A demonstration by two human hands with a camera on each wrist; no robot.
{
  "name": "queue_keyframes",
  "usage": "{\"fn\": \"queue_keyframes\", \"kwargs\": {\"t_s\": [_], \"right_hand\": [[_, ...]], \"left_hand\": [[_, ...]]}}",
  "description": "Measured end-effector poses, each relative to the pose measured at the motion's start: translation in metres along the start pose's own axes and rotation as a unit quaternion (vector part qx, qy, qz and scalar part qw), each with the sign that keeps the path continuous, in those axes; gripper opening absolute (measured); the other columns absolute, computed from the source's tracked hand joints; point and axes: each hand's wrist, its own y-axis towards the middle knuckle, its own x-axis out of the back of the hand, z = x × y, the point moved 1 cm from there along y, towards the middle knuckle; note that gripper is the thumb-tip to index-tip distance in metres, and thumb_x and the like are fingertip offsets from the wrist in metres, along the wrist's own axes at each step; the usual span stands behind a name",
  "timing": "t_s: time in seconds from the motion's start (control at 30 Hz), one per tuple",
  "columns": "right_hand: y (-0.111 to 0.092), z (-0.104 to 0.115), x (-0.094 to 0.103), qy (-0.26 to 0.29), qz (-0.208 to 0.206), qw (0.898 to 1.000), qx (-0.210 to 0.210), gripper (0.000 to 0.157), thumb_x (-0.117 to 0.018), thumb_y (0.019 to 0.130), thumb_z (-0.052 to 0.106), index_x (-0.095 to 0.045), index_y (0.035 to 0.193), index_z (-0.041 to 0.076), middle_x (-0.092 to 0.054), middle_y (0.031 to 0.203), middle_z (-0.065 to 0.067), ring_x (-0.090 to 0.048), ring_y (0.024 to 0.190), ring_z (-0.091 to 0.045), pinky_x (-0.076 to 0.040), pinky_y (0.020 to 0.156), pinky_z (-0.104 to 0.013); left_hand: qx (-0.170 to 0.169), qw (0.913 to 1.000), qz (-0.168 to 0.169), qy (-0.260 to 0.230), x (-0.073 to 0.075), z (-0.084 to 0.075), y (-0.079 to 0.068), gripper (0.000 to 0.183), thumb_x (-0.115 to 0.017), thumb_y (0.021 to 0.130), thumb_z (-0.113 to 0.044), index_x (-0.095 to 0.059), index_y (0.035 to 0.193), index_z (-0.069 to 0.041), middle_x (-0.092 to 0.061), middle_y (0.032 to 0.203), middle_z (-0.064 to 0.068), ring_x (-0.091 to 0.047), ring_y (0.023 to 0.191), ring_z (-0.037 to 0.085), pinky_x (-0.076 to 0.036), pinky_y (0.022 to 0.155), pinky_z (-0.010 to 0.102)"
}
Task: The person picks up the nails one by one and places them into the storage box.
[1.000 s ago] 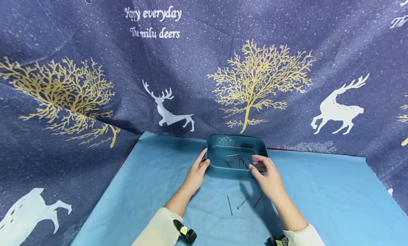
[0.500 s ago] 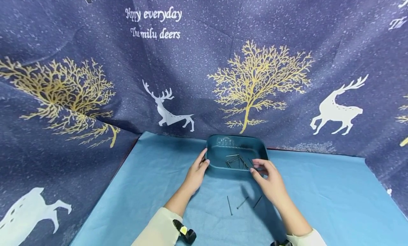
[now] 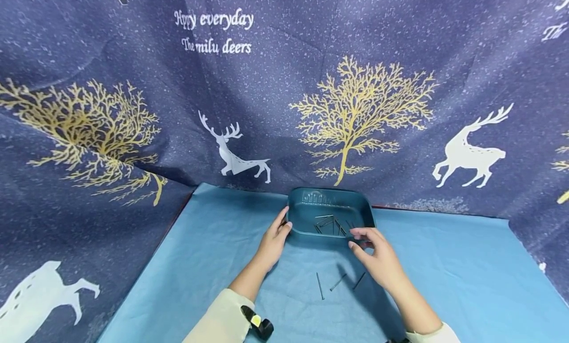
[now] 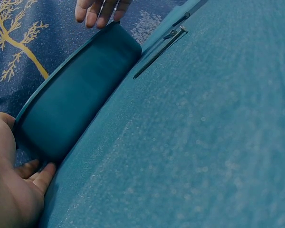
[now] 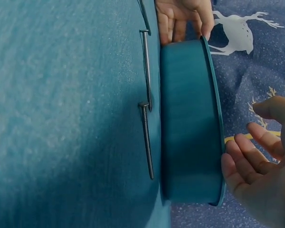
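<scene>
A dark teal rectangular tub (image 3: 311, 238) stands at the back of the table, with several nails (image 3: 324, 223) lying inside it. My left hand (image 3: 271, 244) is at its left end, fingers and thumb resting against the wall. In the left wrist view, the lower fingers of that hand touch near the tub's base. My right hand (image 3: 378, 256) is by the front right corner, fingertips over the rim. Its fingers are loosely bent, with nothing between them in the right wrist view. Three more nails lie on the cloth in front, among them one nail (image 3: 320, 286) at the left.
A light blue cloth (image 3: 444, 274) covers the table. Right behind the tub hangs a dark blue curtain (image 3: 275, 86) printed with deer and golden trees. A black strap with a small device (image 3: 258, 323) sits on the left sleeve.
The right hand has drawn back a little from inside the tub to its front rim, and its thumb and fingers have parted slightly. The left hand, tub and nails on the cloth stay put.
</scene>
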Motion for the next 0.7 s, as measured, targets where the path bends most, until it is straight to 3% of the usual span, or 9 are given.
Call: {"fn": "queue_keyframes", "kwargs": {"t_s": [0.2,0.53,0.7], "right_hand": [[-0.003,0.002,0.001,-0.008,0.004,1.0,0.008,0.024,-0.073,0.095,0.017,-0.07,0.118,0.011,-0.065,0.108,-0.003,-0.062,0.098,-0.013,-0.059,0.088,-0.034],[-0.009,0.003,0.004,-0.02,0.042,0.998,0.03,0.025,-0.074,0.091,0.007,-0.071,0.116,0.01,-0.068,0.11,-0.005,-0.065,0.096,-0.015,-0.059,0.086,-0.028],[-0.013,0.0,0.007,-0.038,0.069,0.995,0.055,0.027,-0.076,0.086,0.003,-0.071,0.112,0.008,-0.068,0.107,0.001,-0.066,0.094,-0.016,-0.06,0.085,-0.031]], "left_hand": [[0.0,1.0,-0.002,0.0,0.0,-0.001,-0.001,0.06,-0.048,0.105,-0.052,-0.029,0.16,-0.036,-0.024,0.169,0.005,-0.032,0.153,0.028,-0.034,0.122,0.051],[-0.001,1.0,-0.006,-0.007,-0.001,-0.001,-0.002,0.06,-0.049,0.105,-0.05,-0.03,0.16,-0.035,-0.025,0.168,0.007,-0.031,0.153,0.028,-0.034,0.123,0.051],[-0.003,1.0,-0.002,-0.008,-0.001,-0.002,-0.002,0.06,-0.049,0.105,-0.05,-0.029,0.16,-0.036,-0.024,0.168,0.006,-0.03,0.154,0.027,-0.033,0.123,0.051]]}}
